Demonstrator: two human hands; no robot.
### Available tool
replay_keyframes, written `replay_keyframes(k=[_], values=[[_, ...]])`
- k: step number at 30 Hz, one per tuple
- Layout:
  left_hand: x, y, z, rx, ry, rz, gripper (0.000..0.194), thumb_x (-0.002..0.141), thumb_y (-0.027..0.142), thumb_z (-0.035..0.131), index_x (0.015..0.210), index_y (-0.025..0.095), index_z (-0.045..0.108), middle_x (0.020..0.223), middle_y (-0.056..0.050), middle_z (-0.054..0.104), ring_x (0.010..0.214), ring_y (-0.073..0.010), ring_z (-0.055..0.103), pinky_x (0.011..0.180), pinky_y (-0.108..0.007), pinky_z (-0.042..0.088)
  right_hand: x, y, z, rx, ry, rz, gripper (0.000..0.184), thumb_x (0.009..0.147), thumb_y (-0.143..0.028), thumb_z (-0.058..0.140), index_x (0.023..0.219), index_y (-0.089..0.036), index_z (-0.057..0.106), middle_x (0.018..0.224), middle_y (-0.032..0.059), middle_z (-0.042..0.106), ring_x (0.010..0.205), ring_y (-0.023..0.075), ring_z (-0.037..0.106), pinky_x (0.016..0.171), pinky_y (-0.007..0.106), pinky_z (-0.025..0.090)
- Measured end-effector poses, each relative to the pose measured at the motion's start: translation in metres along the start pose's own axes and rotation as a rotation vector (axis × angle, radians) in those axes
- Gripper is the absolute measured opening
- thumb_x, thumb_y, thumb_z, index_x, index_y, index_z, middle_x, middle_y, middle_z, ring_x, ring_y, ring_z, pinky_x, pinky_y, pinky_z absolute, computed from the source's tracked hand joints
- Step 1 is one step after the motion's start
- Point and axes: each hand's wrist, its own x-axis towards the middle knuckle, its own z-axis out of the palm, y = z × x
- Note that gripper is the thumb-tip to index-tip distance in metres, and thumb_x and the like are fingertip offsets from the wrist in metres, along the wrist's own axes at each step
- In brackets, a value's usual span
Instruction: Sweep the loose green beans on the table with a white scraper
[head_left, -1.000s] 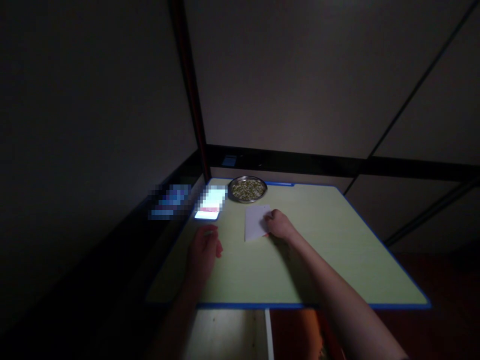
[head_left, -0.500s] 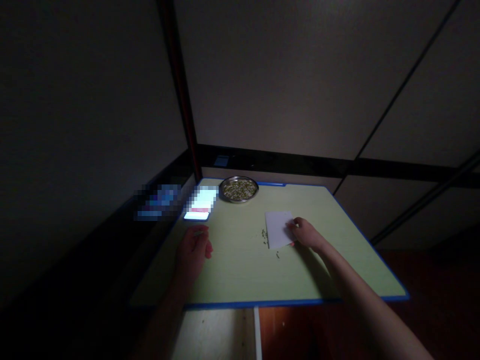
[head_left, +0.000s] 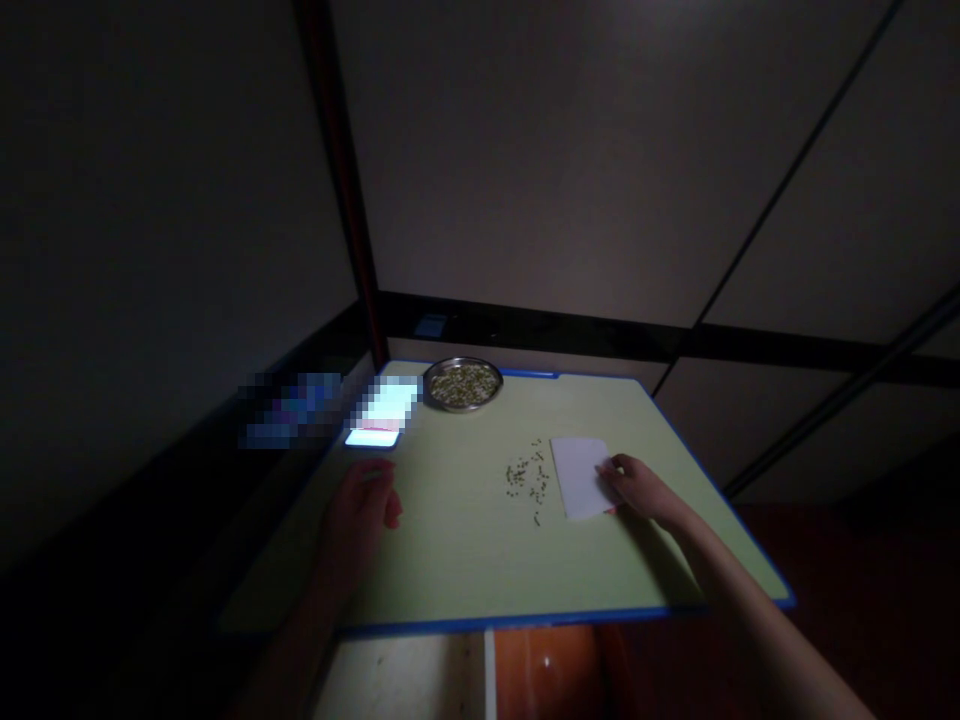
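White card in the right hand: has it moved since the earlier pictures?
Yes. Judged against the metal dish, the white card, held in the right hand, has moved rightward and toward the near edge of the table.

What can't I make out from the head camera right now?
All in the head view:
White card: its underside faces away, hidden by the card itself.
Left hand: dim and blurred; whether it holds anything is unclear.
Lit screen: contents masked by pixelation.
Scattered bits: too small to identify.
Orange surface: cut off by the bottom edge, overlapped by the table.
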Motion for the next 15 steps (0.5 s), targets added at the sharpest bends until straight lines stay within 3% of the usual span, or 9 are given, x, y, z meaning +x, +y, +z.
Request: replay_keyframes(k=[4, 7, 10, 15], values=[[0.001, -0.002, -0.001, 0.025, -0.004, -0.005, 0.028, 0.074, 0.040, 0.058, 0.094, 0.019, 0.053, 0.044, 0.007, 0.051, 0.040, -0.0129, 0.046, 0.040, -0.024, 0.035, -0.003, 0.014, -0.012, 0.121, -0.004, -0.020, 0.041, 0.082, -0.055, 0.055, 0.089, -0.015, 0.058, 0.063, 0.0018, 0.061, 0.054, 0.0135, 0.052, 0.048, 0.024, 0.036], [0.002, -0.004, -0.001, 0.040, -0.005, -0.009, 0.029, 0.075, 0.039, 0.057, 0.094, 0.019, 0.053, 0.046, 0.006, 0.052, 0.041, -0.0132, 0.047, 0.041, -0.024, 0.036, -0.004, 0.009, -0.010, 0.244, -0.011, -0.054, 0.043, 0.083, -0.057, 0.052, 0.093, -0.015, 0.055, 0.064, 0.0009, 0.059, 0.052, 0.0127, 0.051, 0.046, 0.024, 0.037], [0.002, -0.003, -0.001, 0.070, 0.001, -0.007, 0.028, 0.075, 0.040, 0.056, 0.094, 0.020, 0.053, 0.047, 0.006, 0.053, 0.042, -0.0134, 0.048, 0.041, -0.024, 0.037, 0.000, -0.009, 0.009, 0.288, -0.023, -0.113, 0.037, 0.087, -0.052, 0.050, 0.094, -0.016, 0.053, 0.073, 0.0033, 0.063, 0.058, 0.0139, 0.056, 0.051, 0.025, 0.043], [0.002, -0.002, -0.002, 0.138, 0.013, 0.028, 0.027, 0.077, 0.043, 0.054, 0.092, 0.020, 0.053, 0.045, 0.006, 0.052, 0.042, -0.0142, 0.048, 0.041, -0.025, 0.038, 0.015, -0.043, 0.055, 0.193, -0.056, -0.156, 0.028, 0.093, -0.043, 0.047, 0.094, -0.016, 0.055, 0.081, 0.0063, 0.067, 0.066, 0.0145, 0.060, 0.057, 0.024, 0.044]])
